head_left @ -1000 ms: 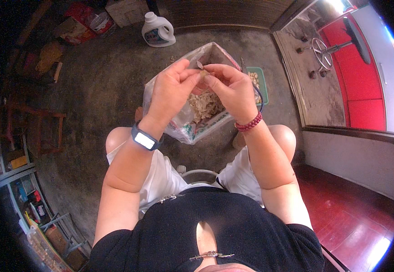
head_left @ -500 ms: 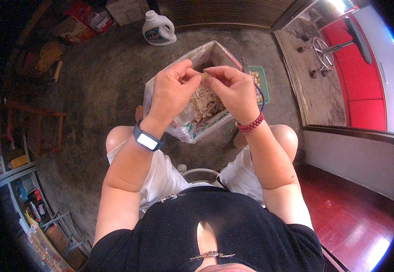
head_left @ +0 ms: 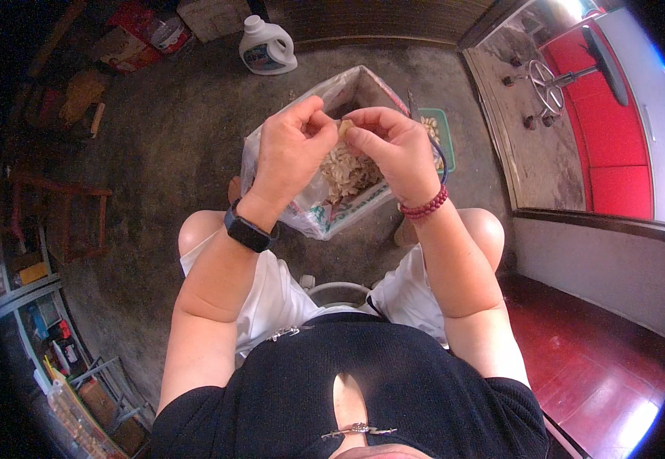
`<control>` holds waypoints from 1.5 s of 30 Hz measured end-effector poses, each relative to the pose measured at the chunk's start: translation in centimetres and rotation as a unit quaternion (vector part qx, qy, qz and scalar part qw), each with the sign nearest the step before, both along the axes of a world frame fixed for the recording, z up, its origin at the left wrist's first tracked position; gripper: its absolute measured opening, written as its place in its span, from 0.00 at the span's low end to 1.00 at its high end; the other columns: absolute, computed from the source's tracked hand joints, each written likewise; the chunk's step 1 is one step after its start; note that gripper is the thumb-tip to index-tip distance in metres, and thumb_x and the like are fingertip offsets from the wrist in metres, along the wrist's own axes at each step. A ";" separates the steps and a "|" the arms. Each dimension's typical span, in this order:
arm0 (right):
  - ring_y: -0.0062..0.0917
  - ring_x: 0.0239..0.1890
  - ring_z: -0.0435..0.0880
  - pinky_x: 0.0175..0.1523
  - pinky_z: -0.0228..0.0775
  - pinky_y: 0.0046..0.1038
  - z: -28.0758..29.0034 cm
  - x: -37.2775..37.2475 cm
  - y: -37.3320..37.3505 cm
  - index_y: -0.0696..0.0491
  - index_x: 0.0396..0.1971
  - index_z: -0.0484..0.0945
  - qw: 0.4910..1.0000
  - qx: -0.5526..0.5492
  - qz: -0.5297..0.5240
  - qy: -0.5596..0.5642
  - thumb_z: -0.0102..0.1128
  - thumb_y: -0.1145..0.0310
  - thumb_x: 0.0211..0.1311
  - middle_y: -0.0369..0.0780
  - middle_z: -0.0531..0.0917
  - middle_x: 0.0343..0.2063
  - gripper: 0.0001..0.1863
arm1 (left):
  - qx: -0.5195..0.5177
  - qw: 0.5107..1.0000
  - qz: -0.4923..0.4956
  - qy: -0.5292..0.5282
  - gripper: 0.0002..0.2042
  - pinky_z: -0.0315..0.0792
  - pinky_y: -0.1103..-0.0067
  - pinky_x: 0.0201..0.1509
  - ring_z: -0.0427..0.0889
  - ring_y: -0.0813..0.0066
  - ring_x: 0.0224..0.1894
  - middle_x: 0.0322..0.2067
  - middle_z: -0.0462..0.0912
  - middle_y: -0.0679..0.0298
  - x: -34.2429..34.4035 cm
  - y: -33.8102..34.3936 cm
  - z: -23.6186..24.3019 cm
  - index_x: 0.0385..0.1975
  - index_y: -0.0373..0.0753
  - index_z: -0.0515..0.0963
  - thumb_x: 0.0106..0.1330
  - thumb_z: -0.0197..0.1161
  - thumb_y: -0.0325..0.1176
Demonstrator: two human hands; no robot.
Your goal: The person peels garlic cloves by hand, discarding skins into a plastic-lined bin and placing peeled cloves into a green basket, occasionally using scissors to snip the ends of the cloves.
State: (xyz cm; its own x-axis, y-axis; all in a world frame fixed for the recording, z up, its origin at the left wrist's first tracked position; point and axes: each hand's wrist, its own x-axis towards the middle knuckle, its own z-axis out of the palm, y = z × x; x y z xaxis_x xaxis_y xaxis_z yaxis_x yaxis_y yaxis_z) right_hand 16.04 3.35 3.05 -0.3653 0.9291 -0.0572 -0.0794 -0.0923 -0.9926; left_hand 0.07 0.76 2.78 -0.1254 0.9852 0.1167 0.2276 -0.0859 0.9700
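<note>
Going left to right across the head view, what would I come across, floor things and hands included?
Brown wooden frame → left hand → small pale piece pinched in the fingertips → right hand → green tray → wheeled stool.

The floor (head_left: 145, 153) is grey, with darker patches. On it, near the middle, stands a box (head_left: 361, 215) lined with clear plastic. Just beside the box, on the right, rests a green tray (head_left: 446, 156), partly hidden. A white jug (head_left: 270, 55) is set beyond the box, handle to the right. At far left are a red carton (head_left: 127, 49) and, nearer, a brown wooden frame (head_left: 103, 218), both dimly lit.
</note>
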 end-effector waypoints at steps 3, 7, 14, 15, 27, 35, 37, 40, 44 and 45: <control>0.16 0.31 0.80 0.39 0.73 0.18 -0.4 0.0 0.1 0.62 0.36 0.77 0.999 -0.024 -0.009 0.040 0.60 0.75 0.56 0.37 0.82 0.31 0.09 | -0.001 1.000 0.015 0.017 0.02 0.66 0.88 0.25 0.69 0.92 0.23 0.19 0.74 0.73 0.0 0.1 -0.2 0.27 0.32 0.74 0.55 0.57 0.22; 0.18 0.32 0.80 0.41 0.73 0.19 -0.2 0.2 0.5 0.62 0.39 0.75 0.993 -0.066 -0.028 0.096 0.59 0.74 0.58 0.38 0.81 0.32 0.11 | -0.062 0.992 0.018 -0.109 0.04 0.65 0.89 0.23 0.70 0.91 0.22 0.20 0.74 0.73 0.3 0.0 0.4 0.30 0.32 0.74 0.56 0.57 0.23; 0.20 0.32 0.80 0.41 0.74 0.20 -0.7 0.0 0.8 0.63 0.40 0.75 0.992 -0.066 -0.060 0.093 0.59 0.76 0.58 0.41 0.82 0.34 0.11 | -0.109 0.984 0.001 -0.143 0.06 0.66 0.88 0.25 0.71 0.87 0.22 0.24 0.74 0.70 0.0 0.3 0.1 0.35 0.33 0.73 0.59 0.54 0.23; 0.20 0.31 0.80 0.40 0.74 0.20 -0.8 0.0 0.9 0.63 0.40 0.75 0.992 -0.061 -0.067 0.088 0.59 0.76 0.58 0.41 0.82 0.34 0.11 | -0.112 0.984 -0.008 -0.139 0.07 0.66 0.88 0.26 0.71 0.86 0.23 0.25 0.75 0.69 -0.1 0.2 0.1 0.37 0.33 0.73 0.60 0.54 0.24; 0.13 0.27 0.78 0.33 0.71 0.16 -1.0 -0.3 0.5 0.61 0.31 0.79 0.995 0.053 -0.065 -0.049 0.61 0.75 0.56 0.35 0.82 0.25 0.06 | 0.031 0.999 -0.004 -0.024 0.12 0.75 0.81 0.38 0.82 0.75 0.36 0.35 0.82 0.57 1.0 -0.2 -0.6 0.40 0.33 0.71 0.56 0.62 0.25; 0.14 0.27 0.79 0.32 0.71 0.17 -0.8 -0.1 0.3 0.62 0.30 0.80 0.991 0.099 -0.064 -0.067 0.60 0.74 0.55 0.36 0.82 0.24 0.06 | 0.065 0.993 0.010 0.094 0.07 0.75 0.81 0.34 0.83 0.74 0.32 0.29 0.83 0.59 1.0 -0.4 -0.1 0.33 0.33 0.72 0.57 0.61 0.24; 0.14 0.26 0.79 0.32 0.72 0.17 -0.7 0.0 0.4 0.62 0.30 0.80 0.991 0.098 -0.061 -0.074 0.60 0.74 0.54 0.37 0.83 0.24 0.06 | 0.069 0.992 0.003 0.103 0.07 0.75 0.81 0.34 0.84 0.74 0.31 0.29 0.83 0.59 1.1 -0.4 0.2 0.33 0.33 0.73 0.56 0.61 0.24; 0.14 0.26 0.79 0.32 0.72 0.18 -0.9 0.1 0.5 0.62 0.30 0.80 0.993 0.079 -0.065 -0.063 0.59 0.74 0.54 0.37 0.82 0.23 0.07 | 0.068 0.993 0.011 0.093 0.07 0.75 0.81 0.33 0.84 0.74 0.31 0.29 0.83 0.59 1.4 -0.5 0.3 0.32 0.33 0.73 0.56 0.62 0.24; 0.15 0.25 0.79 0.31 0.72 0.18 -0.9 -0.1 0.3 0.63 0.29 0.80 0.994 0.050 -0.086 -0.045 0.59 0.74 0.53 0.37 0.82 0.22 0.07 | 0.092 0.985 0.029 0.143 0.05 0.74 0.80 0.31 0.82 0.74 0.28 0.28 0.82 0.60 1.8 -0.7 0.5 0.30 0.34 0.74 0.55 0.62 0.24; 0.15 0.25 0.79 0.31 0.72 0.18 -0.8 -0.1 0.2 0.63 0.28 0.79 0.994 0.041 -0.092 -0.046 0.59 0.74 0.53 0.37 0.82 0.22 0.07 | 0.114 0.976 0.033 0.182 0.05 0.74 0.81 0.31 0.81 0.76 0.27 0.28 0.82 0.61 1.8 -0.8 0.5 0.30 0.35 0.75 0.56 0.62 0.24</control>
State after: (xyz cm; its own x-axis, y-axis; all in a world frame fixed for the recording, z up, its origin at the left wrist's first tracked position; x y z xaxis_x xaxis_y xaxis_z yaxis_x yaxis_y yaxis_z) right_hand 15.91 3.60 2.29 -0.1848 0.9828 -0.0034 0.0032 -0.0029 -1.0000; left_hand 1.86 -0.01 3.30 -0.0976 0.9199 0.3799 0.5664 -0.2625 0.7812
